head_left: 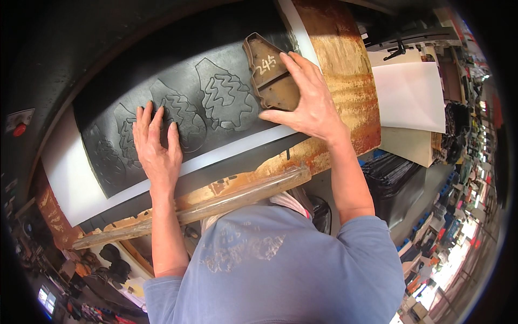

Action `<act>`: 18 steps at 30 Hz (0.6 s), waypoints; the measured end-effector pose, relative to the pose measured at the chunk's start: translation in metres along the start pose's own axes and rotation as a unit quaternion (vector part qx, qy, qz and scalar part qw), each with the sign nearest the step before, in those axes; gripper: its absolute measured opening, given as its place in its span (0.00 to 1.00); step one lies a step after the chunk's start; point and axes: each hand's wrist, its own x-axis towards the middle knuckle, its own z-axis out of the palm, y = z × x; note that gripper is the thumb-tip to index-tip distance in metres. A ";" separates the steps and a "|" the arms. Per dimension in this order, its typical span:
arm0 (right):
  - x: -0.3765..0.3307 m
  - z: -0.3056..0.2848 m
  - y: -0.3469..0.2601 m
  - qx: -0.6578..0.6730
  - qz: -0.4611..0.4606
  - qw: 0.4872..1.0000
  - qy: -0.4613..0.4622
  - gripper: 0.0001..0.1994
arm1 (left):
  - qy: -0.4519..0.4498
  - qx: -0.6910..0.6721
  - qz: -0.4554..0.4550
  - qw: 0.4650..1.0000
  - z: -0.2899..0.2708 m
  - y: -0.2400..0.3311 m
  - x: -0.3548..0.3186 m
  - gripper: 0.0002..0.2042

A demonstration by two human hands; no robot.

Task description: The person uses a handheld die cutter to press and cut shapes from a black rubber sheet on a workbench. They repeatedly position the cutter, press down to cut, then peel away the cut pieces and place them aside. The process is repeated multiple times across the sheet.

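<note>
A shoe-sole-shaped metal cutting die (276, 89) with a crossbar and chalk marks rests on a black rubber sheet (186, 73), toward its right end. My right hand (317, 108) grips the die, thumb at its near edge and fingers along its right side. Left of the die, several sole-shaped outlines with zigzag lines (226, 100) are pressed or cut into the sheet. My left hand (159, 156) lies on the sheet over the outlines at the left, fingers spread and holding nothing. A white board (75, 167) lies under the sheet.
A worn wooden surface (345, 75) extends to the right, and a rough wooden bar (237, 200) runs along the near edge. Dark machine housing overhangs the far side, with a red button (20, 129) at left. White sheet material (408, 92) and a black stack (391, 181) stand right.
</note>
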 end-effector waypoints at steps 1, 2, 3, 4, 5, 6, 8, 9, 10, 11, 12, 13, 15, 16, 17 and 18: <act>0.002 0.000 -0.005 -0.056 0.016 0.998 -0.006 0.58 | 0.001 0.000 0.001 1.000 0.000 0.000 0.000 0.20; 0.007 0.006 -0.010 -0.084 -0.002 0.996 0.015 0.56 | 0.002 -0.002 0.000 1.000 0.000 0.001 0.001 0.20; 0.011 0.010 -0.014 -0.079 0.010 0.996 0.025 0.55 | 0.004 -0.004 0.000 1.000 0.000 0.002 0.001 0.20; 0.014 0.013 -0.016 -0.077 0.008 0.996 0.037 0.54 | 0.006 -0.004 0.001 1.000 0.000 0.003 0.002 0.19; 0.017 0.017 -0.018 -0.074 0.000 0.996 0.052 0.53 | 0.006 -0.002 0.000 1.000 0.000 0.003 0.002 0.19; 0.019 0.018 -0.018 -0.067 -0.007 0.995 0.074 0.50 | 0.008 0.000 -0.002 1.000 0.000 0.003 0.002 0.19; 0.019 0.019 -0.016 -0.060 -0.009 0.997 0.056 0.50 | 0.008 -0.005 0.005 1.000 -0.001 0.003 0.002 0.19; 0.018 0.016 -0.014 -0.057 -0.006 0.997 0.048 0.51 | 0.008 -0.006 0.005 1.000 -0.001 0.003 0.002 0.19; 0.017 0.013 -0.011 -0.041 -0.016 0.998 0.047 0.51 | 0.013 -0.012 0.007 1.000 -0.001 0.003 0.002 0.19; 0.015 0.009 -0.007 -0.024 -0.023 0.999 0.042 0.52 | 0.015 -0.017 0.006 1.000 -0.001 0.003 0.003 0.19; 0.011 0.005 -0.004 -0.011 -0.039 0.998 0.040 0.52 | 0.014 -0.022 0.005 1.000 -0.001 0.002 0.003 0.18; 0.005 0.002 0.000 0.025 -0.021 0.999 0.036 0.53 | 0.011 -0.023 0.004 1.000 -0.001 0.002 0.003 0.18; -0.006 -0.004 0.008 0.085 -0.020 0.995 0.051 0.55 | 0.007 -0.021 0.002 1.000 -0.001 0.002 0.003 0.18; -0.016 -0.002 0.008 0.089 -0.004 0.994 0.056 0.53 | 0.009 -0.028 0.004 1.000 -0.001 0.002 0.002 0.18; -0.023 0.002 0.009 0.088 -0.014 0.993 0.079 0.52 | 0.010 -0.029 0.008 0.999 -0.002 0.002 0.002 0.18; -0.030 0.007 0.010 0.087 -0.024 0.991 0.103 0.51 | 0.008 -0.030 0.007 0.999 -0.002 0.002 0.001 0.18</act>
